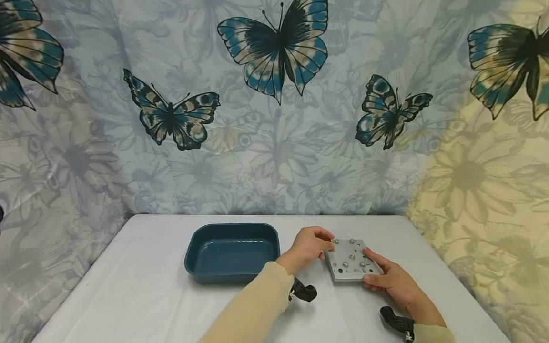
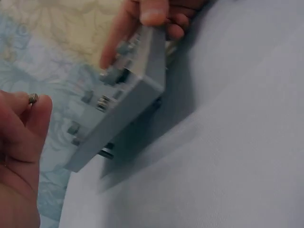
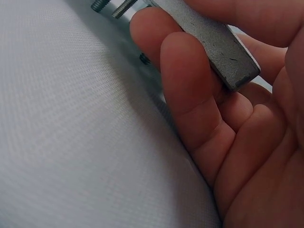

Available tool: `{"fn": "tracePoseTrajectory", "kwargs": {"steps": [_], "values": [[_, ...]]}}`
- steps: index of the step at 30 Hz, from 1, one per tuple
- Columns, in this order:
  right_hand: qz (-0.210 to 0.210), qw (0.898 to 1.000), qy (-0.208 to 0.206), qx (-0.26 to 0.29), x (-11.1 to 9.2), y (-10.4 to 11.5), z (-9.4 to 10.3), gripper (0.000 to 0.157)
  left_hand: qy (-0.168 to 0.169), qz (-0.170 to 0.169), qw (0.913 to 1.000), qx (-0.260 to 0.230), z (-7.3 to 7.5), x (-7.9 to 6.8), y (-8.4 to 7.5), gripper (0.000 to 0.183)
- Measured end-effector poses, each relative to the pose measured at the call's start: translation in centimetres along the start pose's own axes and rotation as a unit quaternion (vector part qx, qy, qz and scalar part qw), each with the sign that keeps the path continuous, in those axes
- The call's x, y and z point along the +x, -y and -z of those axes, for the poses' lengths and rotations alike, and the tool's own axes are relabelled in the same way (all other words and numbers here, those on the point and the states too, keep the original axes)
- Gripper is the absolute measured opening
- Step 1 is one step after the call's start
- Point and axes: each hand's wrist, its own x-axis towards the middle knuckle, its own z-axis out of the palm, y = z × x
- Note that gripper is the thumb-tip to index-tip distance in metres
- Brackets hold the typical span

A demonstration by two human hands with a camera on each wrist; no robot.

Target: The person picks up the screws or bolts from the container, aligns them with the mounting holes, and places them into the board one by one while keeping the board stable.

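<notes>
A grey metal plate (image 1: 347, 259) with several screws and holes on its face is held over the table, one edge in my right hand (image 1: 392, 281). In the right wrist view, fingers curl under the plate's edge (image 3: 230, 61), and threaded screw ends (image 3: 124, 8) stick out of its underside. My left hand (image 1: 306, 247) is at the plate's far left corner in the head view. Between its thumb and finger it pinches a small screw (image 2: 33, 98), of which only a threaded bit shows; in the left wrist view this sits apart from the plate.
A dark teal rectangular tray (image 1: 231, 278) stands on the white-covered table (image 1: 141, 305), left of the plate and beside my left forearm. Butterfly-patterned cloth (image 1: 274, 181) hangs behind the table. Black straps with camera mounts (image 1: 304, 290) are on both wrists.
</notes>
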Motion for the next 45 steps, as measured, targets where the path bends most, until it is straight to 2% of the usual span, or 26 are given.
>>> {"fn": "tracePoseTrajectory", "kwargs": {"steps": [3, 7, 16, 21, 30, 38, 42, 45], "values": [[0.001, 1.000, -0.002, -0.009, 0.1, 0.2, -0.2, 0.096, -0.009, -0.007, 0.9977, 0.067, -0.6, 0.5, 0.1, 0.012], [0.010, 1.000, -0.004, -0.010, 0.2, 0.4, -0.4, 0.094, -0.022, -0.018, 0.9898, 0.139, -1.3, 1.3, 0.0, 0.010], [0.005, 1.000, -0.004, -0.014, 0.0, 0.2, -0.2, 0.094, -0.035, -0.027, 0.9728, 0.228, -4.4, 2.7, 0.4, 0.008], [0.019, 1.000, -0.004, -0.009, 0.0, 0.0, -0.1, 0.091, -0.026, -0.038, 0.9656, 0.256, -5.0, 3.3, 0.6, 0.007], [0.017, 1.000, -0.004, -0.003, 0.0, -0.3, 0.1, 0.091, -0.020, -0.033, 0.9613, 0.273, -5.7, 4.1, 0.9, 0.008], [0.026, 1.000, -0.001, -0.002, 0.0, -0.3, 0.0, 0.092, -0.015, -0.047, 0.9536, 0.297, -6.0, 4.1, 0.8, 0.007], [0.027, 1.000, 0.004, -0.004, 0.0, -0.4, 0.0, 0.091, -0.012, -0.069, 0.9397, 0.335, -6.0, 4.1, 0.8, 0.007], [0.028, 1.000, 0.004, -0.012, 0.0, -0.3, 0.1, 0.091, -0.008, -0.100, 0.9234, 0.370, -6.0, 4.1, 0.8, 0.007]]}}
